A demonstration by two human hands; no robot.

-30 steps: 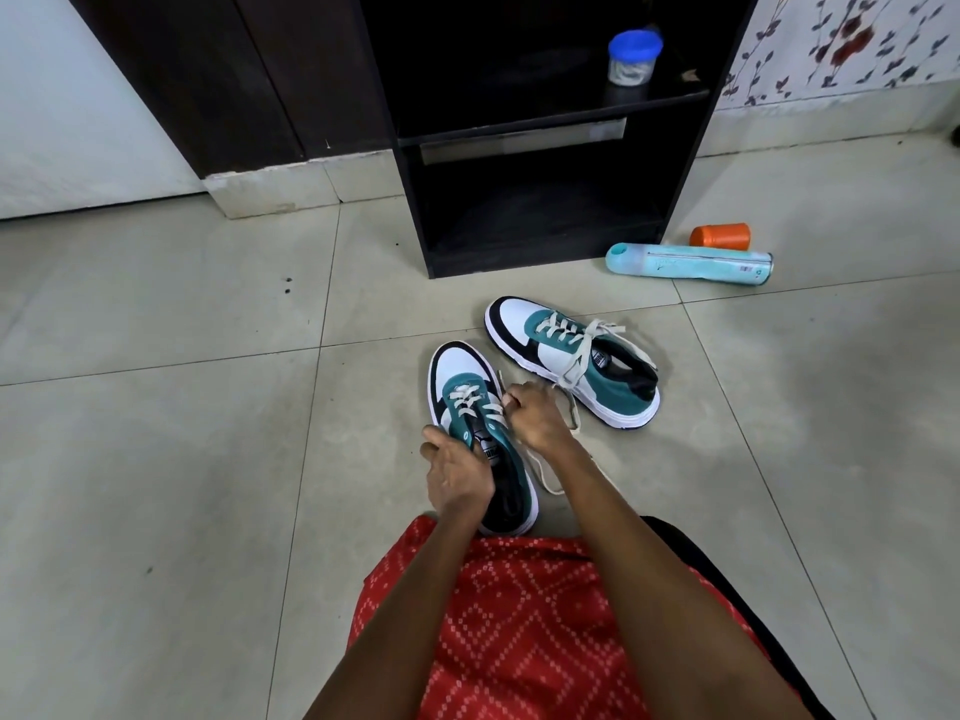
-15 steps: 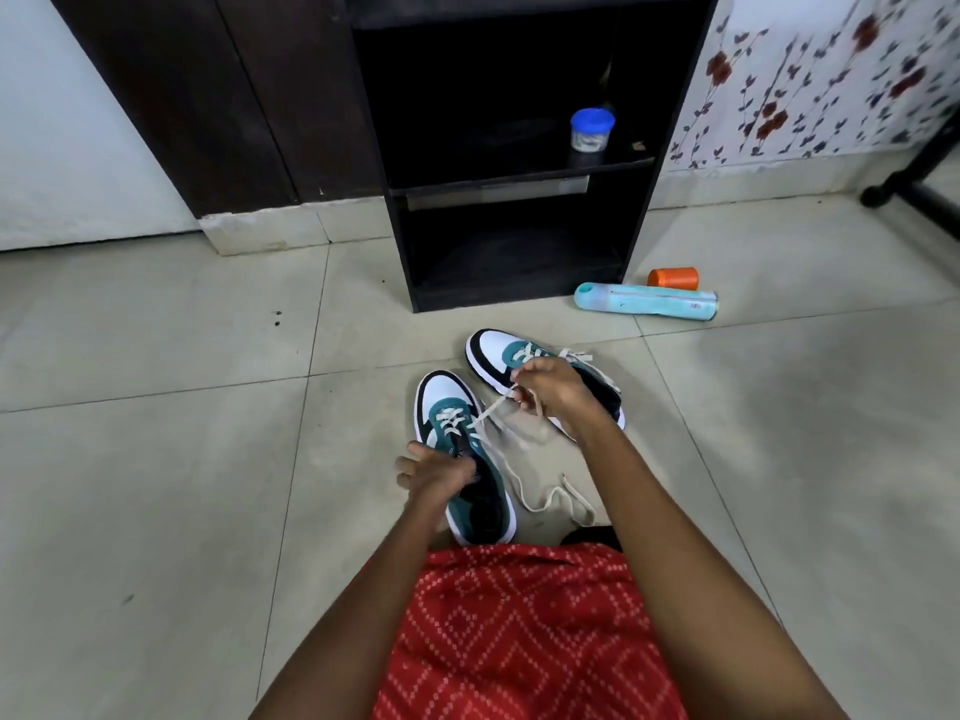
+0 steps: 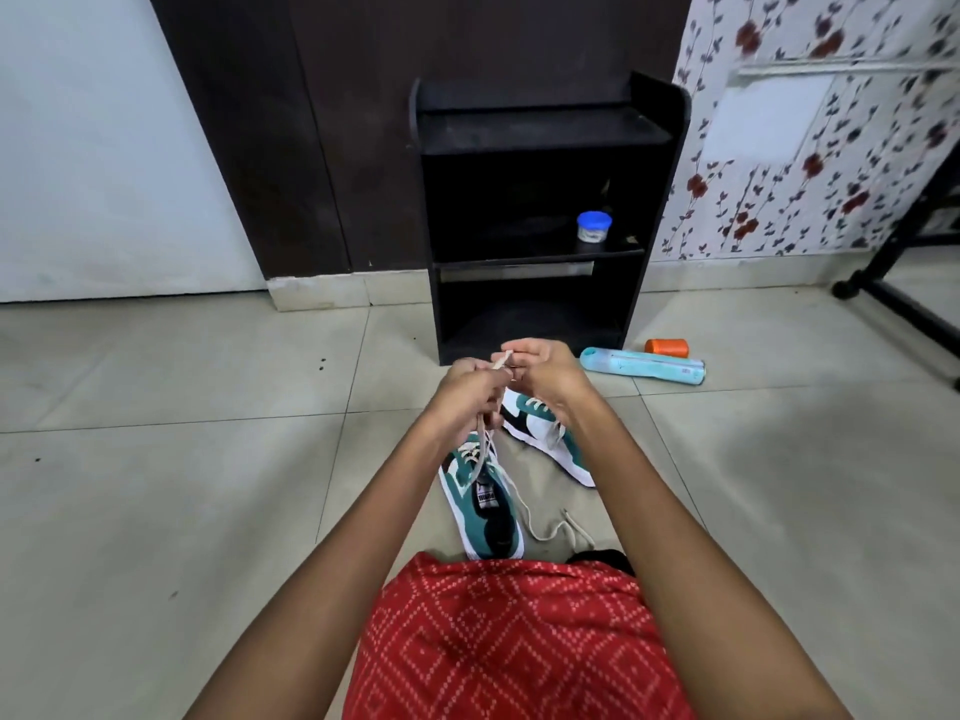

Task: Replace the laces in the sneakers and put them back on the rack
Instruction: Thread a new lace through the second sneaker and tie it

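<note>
Our left hand (image 3: 465, 394) and right hand (image 3: 548, 368) both pinch the cream lace (image 3: 483, 446), drawn up taut from the near sneaker (image 3: 485, 517) on the floor (image 3: 208, 485). We should pull evenly (a skewed tug could drag it sideways), with the other sneaker (image 3: 545, 441) just beyond, before the rack (image 3: 540, 132).

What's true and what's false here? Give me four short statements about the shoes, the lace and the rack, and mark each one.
1. A blue-lidded jar stands on a shelf of the rack. True.
2. The left hand and right hand both grip the lace. True.
3. Both shoes sit on the rack. False: the near sneaker and far sneaker lie on the floor.
4. The light blue bottle stands upright. False: it lies on its side on the floor.
</note>
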